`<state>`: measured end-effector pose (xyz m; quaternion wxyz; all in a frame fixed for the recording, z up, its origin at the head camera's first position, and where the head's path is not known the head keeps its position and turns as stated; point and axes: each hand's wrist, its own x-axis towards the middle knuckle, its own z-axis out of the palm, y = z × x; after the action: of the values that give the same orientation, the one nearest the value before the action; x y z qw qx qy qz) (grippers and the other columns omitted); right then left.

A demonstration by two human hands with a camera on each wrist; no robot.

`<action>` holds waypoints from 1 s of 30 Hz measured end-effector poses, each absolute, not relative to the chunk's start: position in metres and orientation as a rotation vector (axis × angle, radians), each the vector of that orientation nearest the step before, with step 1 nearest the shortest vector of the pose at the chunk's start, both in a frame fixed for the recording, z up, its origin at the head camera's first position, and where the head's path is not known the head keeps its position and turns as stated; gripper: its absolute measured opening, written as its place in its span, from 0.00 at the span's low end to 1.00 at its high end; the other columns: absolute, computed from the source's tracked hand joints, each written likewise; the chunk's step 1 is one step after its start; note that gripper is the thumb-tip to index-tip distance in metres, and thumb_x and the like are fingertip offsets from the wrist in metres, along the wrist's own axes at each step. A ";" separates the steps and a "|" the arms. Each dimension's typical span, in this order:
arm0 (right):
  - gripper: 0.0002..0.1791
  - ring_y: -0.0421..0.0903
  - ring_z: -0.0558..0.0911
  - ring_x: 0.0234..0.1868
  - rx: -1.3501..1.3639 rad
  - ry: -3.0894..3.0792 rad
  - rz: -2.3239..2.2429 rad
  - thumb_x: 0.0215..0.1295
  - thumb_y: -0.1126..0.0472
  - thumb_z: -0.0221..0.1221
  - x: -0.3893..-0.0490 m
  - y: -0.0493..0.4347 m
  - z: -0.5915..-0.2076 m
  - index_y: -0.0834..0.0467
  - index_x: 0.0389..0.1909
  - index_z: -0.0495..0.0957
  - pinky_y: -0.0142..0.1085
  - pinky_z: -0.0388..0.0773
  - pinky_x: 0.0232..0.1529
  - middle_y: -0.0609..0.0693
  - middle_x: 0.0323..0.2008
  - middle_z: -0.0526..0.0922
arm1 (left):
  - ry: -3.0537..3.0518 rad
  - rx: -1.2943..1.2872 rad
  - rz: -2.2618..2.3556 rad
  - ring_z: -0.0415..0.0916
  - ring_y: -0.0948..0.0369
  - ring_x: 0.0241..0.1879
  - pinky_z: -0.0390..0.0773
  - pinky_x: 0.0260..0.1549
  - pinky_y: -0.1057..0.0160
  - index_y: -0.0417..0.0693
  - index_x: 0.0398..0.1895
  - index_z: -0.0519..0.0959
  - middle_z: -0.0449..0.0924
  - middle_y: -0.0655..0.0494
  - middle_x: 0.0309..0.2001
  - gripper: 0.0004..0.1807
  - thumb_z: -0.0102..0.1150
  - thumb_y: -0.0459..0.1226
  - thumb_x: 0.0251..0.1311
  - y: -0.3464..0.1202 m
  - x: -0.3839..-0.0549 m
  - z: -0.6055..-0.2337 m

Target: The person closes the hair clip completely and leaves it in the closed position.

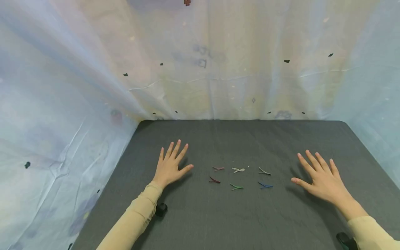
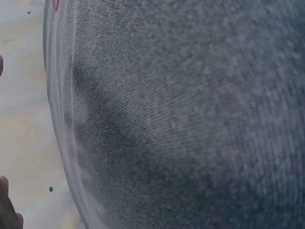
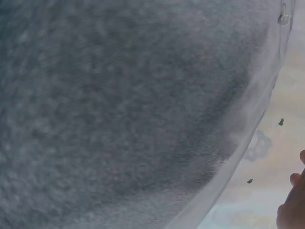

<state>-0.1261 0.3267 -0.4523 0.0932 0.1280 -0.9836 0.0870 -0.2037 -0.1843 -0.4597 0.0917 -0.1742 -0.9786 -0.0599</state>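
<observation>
Left hand (image 1: pixel 171 170) and right hand (image 1: pixel 326 184), both empty with fingers spread wide, flank six clips (image 1: pixel 239 170) on the dark table (image 1: pixel 225 222), at the group's nine and three o'clock. Each clip looks light, stiff and perhaps slippery, best pinched where its legs meet. Three form the near row: one dark red clip (image 1: pixel 215 180) at eight, one green clip (image 1: pixel 237 187) at six, one blue clip (image 1: pixel 266 185) at four. Three lie beyond: one pink clip (image 1: pixel 219 169) at ten, one white clip (image 1: pixel 240 170) at twelve, one grey clip (image 1: pixel 265 172) at two.
</observation>
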 end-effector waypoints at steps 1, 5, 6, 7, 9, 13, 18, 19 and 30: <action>0.50 0.55 0.30 0.75 0.381 -2.915 0.257 0.58 0.36 0.55 -0.126 0.326 -0.451 0.44 0.73 0.36 0.56 0.18 0.67 0.50 0.75 0.34 | -2.904 -0.517 -0.174 0.33 0.52 0.75 0.31 0.69 0.42 0.71 0.73 0.38 0.33 0.58 0.76 0.45 0.43 0.68 0.55 -0.184 -0.204 -0.459; 0.49 0.55 0.34 0.75 0.387 -2.895 0.238 0.58 0.36 0.55 -0.128 0.325 -0.447 0.44 0.74 0.39 0.56 0.22 0.69 0.51 0.75 0.38 | -2.884 -0.521 -0.175 0.37 0.51 0.75 0.33 0.69 0.42 0.70 0.73 0.40 0.36 0.57 0.76 0.45 0.44 0.67 0.55 -0.184 -0.203 -0.456; 0.49 0.56 0.36 0.75 0.390 -2.891 0.235 0.58 0.36 0.55 -0.128 0.324 -0.445 0.44 0.73 0.39 0.56 0.23 0.69 0.51 0.75 0.38 | -2.875 -0.525 -0.178 0.38 0.51 0.75 0.34 0.69 0.42 0.69 0.73 0.41 0.37 0.56 0.76 0.45 0.44 0.67 0.56 -0.184 -0.203 -0.454; 0.49 0.57 0.37 0.75 0.397 -2.887 0.230 0.58 0.36 0.55 -0.129 0.324 -0.443 0.44 0.73 0.40 0.56 0.24 0.69 0.52 0.75 0.39 | -2.867 -0.529 -0.182 0.38 0.51 0.75 0.34 0.69 0.42 0.69 0.73 0.41 0.38 0.56 0.76 0.45 0.45 0.67 0.56 -0.184 -0.202 -0.453; 0.49 0.59 0.43 0.74 0.404 -2.871 0.223 0.57 0.36 0.56 -0.130 0.322 -0.439 0.43 0.73 0.41 0.56 0.27 0.70 0.54 0.75 0.43 | -2.836 -0.544 -0.190 0.40 0.51 0.74 0.36 0.69 0.43 0.68 0.73 0.43 0.40 0.55 0.75 0.44 0.45 0.66 0.56 -0.183 -0.203 -0.451; 0.48 0.61 0.51 0.72 0.438 -2.839 0.246 0.57 0.38 0.58 -0.134 0.314 -0.429 0.45 0.73 0.44 0.54 0.33 0.71 0.59 0.72 0.53 | -2.745 -0.573 -0.181 0.48 0.50 0.73 0.44 0.69 0.43 0.64 0.73 0.47 0.46 0.52 0.74 0.44 0.47 0.65 0.56 -0.182 -0.205 -0.447; 0.43 0.63 0.58 0.68 0.479 -2.802 0.350 0.58 0.41 0.58 -0.141 0.297 -0.411 0.52 0.71 0.53 0.54 0.48 0.69 0.64 0.67 0.61 | -2.649 -0.603 -0.178 0.60 0.50 0.67 0.55 0.66 0.45 0.57 0.72 0.54 0.56 0.49 0.71 0.42 0.52 0.61 0.57 -0.175 -0.208 -0.437; 0.42 0.63 0.61 0.66 0.477 -2.794 0.370 0.58 0.41 0.59 -0.142 0.293 -0.408 0.53 0.70 0.56 0.55 0.52 0.66 0.64 0.66 0.63 | -2.639 -0.606 -0.184 0.63 0.50 0.65 0.57 0.65 0.45 0.56 0.71 0.55 0.58 0.48 0.70 0.41 0.53 0.60 0.57 -0.174 -0.209 -0.435; 0.26 0.60 0.73 0.55 0.559 -2.767 0.636 0.62 0.51 0.58 -0.165 0.230 -0.401 0.59 0.59 0.71 0.56 0.70 0.50 0.60 0.55 0.75 | -2.645 -0.606 -0.319 0.77 0.52 0.46 0.75 0.44 0.52 0.46 0.56 0.74 0.77 0.48 0.50 0.25 0.57 0.50 0.59 -0.145 -0.211 -0.421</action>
<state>-0.1646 0.2299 -0.4008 0.1234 0.1918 -0.9489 0.2182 -0.2112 -0.1446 -0.4209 0.2031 -0.2171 -0.9479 -0.1144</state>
